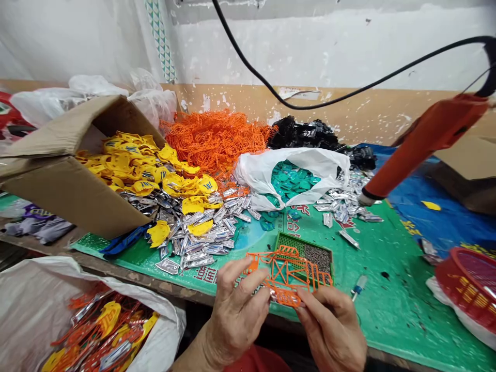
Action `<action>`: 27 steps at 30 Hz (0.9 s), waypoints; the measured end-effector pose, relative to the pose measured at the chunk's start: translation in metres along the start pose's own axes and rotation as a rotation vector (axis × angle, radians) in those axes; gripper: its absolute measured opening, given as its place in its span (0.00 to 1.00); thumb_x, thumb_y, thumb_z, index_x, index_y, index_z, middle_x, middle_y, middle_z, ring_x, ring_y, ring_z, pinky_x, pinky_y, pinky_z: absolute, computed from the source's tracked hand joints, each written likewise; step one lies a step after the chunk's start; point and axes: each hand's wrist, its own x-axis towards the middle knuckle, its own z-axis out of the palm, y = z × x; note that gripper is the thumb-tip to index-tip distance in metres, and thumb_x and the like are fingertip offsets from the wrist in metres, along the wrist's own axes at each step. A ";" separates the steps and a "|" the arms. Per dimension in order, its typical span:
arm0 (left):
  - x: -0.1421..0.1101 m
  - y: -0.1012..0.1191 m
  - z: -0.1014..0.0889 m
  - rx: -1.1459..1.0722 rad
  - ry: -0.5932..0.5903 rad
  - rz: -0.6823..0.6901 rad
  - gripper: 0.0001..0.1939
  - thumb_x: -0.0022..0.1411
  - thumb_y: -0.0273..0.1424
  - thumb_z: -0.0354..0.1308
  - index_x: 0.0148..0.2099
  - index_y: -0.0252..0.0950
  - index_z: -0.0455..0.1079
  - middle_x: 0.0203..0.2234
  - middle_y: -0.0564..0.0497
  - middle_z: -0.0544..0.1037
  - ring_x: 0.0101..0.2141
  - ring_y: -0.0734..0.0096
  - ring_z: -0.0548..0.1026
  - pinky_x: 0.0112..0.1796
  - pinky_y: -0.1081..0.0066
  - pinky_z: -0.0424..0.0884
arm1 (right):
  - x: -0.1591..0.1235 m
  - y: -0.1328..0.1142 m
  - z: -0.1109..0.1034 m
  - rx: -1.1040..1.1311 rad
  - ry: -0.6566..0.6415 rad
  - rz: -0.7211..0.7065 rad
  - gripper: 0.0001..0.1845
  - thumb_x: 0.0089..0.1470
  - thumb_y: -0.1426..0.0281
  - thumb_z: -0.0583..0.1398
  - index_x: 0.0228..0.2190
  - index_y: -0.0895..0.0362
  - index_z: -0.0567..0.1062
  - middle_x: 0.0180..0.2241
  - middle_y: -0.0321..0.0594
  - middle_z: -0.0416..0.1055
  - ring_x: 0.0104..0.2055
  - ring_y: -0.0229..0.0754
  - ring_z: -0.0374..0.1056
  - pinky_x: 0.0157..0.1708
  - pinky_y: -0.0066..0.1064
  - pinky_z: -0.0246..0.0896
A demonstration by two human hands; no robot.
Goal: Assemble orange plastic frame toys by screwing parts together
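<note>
Both my hands hold an orange plastic frame piece just above the table's near edge. My left hand pinches its left side with fingers closed. My right hand grips its lower right side, where a small silver piece sits against the frame. Behind the frame lies a small green tray with dark small parts in it. A small screwdriver lies to the right on the green mat.
A cardboard box spills yellow parts at left, with silver parts heaped in front. Orange frames, black parts and a white bag of teal pieces lie behind. An orange powered tool hangs right. Red basket sits far right, a bag of assembled pieces at lower left.
</note>
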 end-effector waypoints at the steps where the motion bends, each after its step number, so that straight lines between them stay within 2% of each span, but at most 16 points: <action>1: 0.001 0.000 -0.001 -0.017 0.004 0.007 0.10 0.57 0.16 0.55 0.38 0.34 0.70 0.38 0.47 0.79 0.50 0.58 0.68 0.49 0.56 0.66 | -0.001 0.000 0.000 -0.004 0.003 0.000 0.09 0.58 0.78 0.57 0.40 0.60 0.73 0.31 0.39 0.60 0.33 0.36 0.61 0.30 0.27 0.62; 6: 0.006 -0.001 0.000 -0.130 -0.005 0.031 0.10 0.57 0.16 0.54 0.39 0.33 0.70 0.34 0.49 0.80 0.46 0.63 0.71 0.47 0.59 0.67 | -0.006 0.002 0.002 -0.003 0.001 0.016 0.10 0.58 0.78 0.57 0.42 0.59 0.73 0.32 0.39 0.60 0.33 0.37 0.60 0.31 0.28 0.61; 12: 0.006 0.000 0.001 -0.187 -0.076 0.017 0.08 0.59 0.18 0.54 0.38 0.34 0.70 0.34 0.50 0.81 0.42 0.65 0.71 0.47 0.60 0.64 | -0.010 0.006 0.002 0.091 -0.006 0.058 0.13 0.58 0.79 0.57 0.44 0.58 0.72 0.33 0.38 0.61 0.34 0.35 0.61 0.32 0.27 0.61; 17: 0.009 0.000 0.002 -0.211 -0.094 0.032 0.07 0.60 0.19 0.54 0.39 0.34 0.70 0.33 0.51 0.80 0.37 0.68 0.70 0.43 0.62 0.64 | -0.007 0.008 0.001 0.125 -0.028 0.084 0.10 0.59 0.77 0.57 0.42 0.57 0.73 0.32 0.37 0.62 0.33 0.35 0.61 0.30 0.25 0.62; 22: 0.009 0.000 0.001 -0.245 -0.126 -0.030 0.08 0.59 0.19 0.55 0.37 0.36 0.69 0.32 0.53 0.80 0.32 0.70 0.69 0.38 0.65 0.62 | -0.005 0.008 0.000 0.146 -0.037 0.094 0.09 0.59 0.76 0.57 0.41 0.57 0.74 0.31 0.37 0.62 0.32 0.34 0.62 0.30 0.24 0.62; 27: 0.011 0.000 -0.002 -0.280 -0.191 -0.034 0.08 0.59 0.17 0.54 0.37 0.35 0.68 0.30 0.52 0.79 0.30 0.71 0.67 0.35 0.66 0.62 | -0.009 0.007 0.000 0.171 -0.049 0.108 0.09 0.58 0.76 0.58 0.40 0.59 0.74 0.31 0.37 0.63 0.33 0.34 0.62 0.31 0.23 0.63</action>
